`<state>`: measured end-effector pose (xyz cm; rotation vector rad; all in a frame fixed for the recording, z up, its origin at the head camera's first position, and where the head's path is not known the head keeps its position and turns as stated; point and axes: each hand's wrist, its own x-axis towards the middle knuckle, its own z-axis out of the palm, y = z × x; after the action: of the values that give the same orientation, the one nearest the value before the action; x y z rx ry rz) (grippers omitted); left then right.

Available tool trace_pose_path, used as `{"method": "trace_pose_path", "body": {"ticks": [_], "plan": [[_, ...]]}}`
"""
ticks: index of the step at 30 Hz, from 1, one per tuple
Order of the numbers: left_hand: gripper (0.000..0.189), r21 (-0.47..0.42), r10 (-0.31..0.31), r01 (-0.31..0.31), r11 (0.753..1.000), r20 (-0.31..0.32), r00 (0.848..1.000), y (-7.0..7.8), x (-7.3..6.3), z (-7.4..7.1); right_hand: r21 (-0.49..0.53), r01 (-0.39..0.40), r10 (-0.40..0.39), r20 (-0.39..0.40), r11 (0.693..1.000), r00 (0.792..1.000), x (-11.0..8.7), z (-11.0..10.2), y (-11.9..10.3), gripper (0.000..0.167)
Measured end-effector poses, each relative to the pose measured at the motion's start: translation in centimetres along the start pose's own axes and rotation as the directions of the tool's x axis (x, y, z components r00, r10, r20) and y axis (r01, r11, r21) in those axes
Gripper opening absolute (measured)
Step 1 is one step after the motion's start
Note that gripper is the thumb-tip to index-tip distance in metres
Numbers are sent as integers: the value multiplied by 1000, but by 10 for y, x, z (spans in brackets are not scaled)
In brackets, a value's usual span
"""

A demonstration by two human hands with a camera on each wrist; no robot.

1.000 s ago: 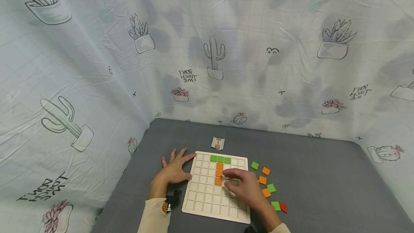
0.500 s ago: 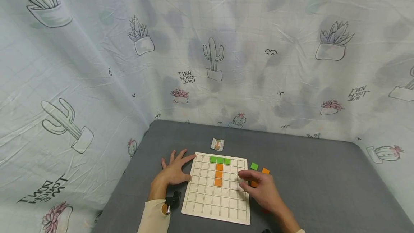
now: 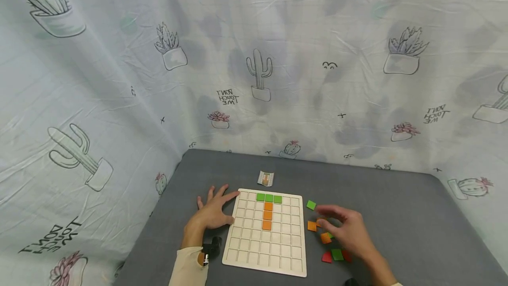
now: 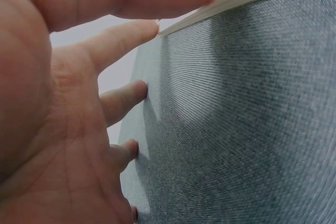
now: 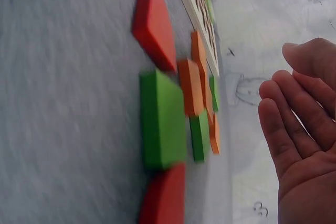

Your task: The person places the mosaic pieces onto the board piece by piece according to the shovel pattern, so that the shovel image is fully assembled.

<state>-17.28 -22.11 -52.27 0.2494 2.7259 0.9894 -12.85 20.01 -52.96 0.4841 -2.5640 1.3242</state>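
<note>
While the left hand (image 3: 213, 213) steadies itself along one side of the pale gridded board (image 3: 264, 263), its fingers stand straight and widely spread, gripping nothing; the thumb touches the board's left edge and the index fingertip meets the far left corner, as the left wrist view also shows. The board lies flat on the grey table (image 3: 397, 215), its surface divided by thin raised lines into square compartments. In the far row, three green tiles (image 3: 269, 198) sit in neighbouring compartments, one to each. From the middle one, three orange tiles (image 3: 267, 215) run down a single column toward the person, each in its own square.

To the right of the board, the right hand (image 3: 348, 226) is over the loose tiles, its thumb well parted from gently bent fingers, with nothing seen in its grasp. Around it lie a green tile (image 3: 311, 205) near the board's far right side, an orange tile (image 3: 311, 226) close to the right edge, and another orange tile (image 3: 326, 238) nearer the person. Closer still, a green tile lies between two red pieces (image 3: 326, 257). Beyond the board rests a small card (image 3: 266, 178) printed with a grid.
</note>
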Motion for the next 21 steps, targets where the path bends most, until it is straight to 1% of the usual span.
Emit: {"method": "trace_pose_path", "body": {"ticks": [3, 6, 10, 21], "plan": [[87, 1, -1, 1, 1000, -4, 1000, -1, 0, 0, -40, -6, 5, -18, 999, 1000, 1, -8, 3, 31], [86, 1, -2, 2, 1000, -6, 1000, -2, 0, 1, -83, -37, 34, -33, 996, 999, 3, -14, 5, 31], [86, -2, -1, 1, 1000, -9, 1000, -2, 0, 1, -116, -83, 79, -42, 990, 996, 6, -19, 7, 32], [86, 3, -5, 5, 1000, 0, 1000, -1, 1, 1, -117, -100, 94, -51, 988, 994, 9, -22, 21, 32]]}}
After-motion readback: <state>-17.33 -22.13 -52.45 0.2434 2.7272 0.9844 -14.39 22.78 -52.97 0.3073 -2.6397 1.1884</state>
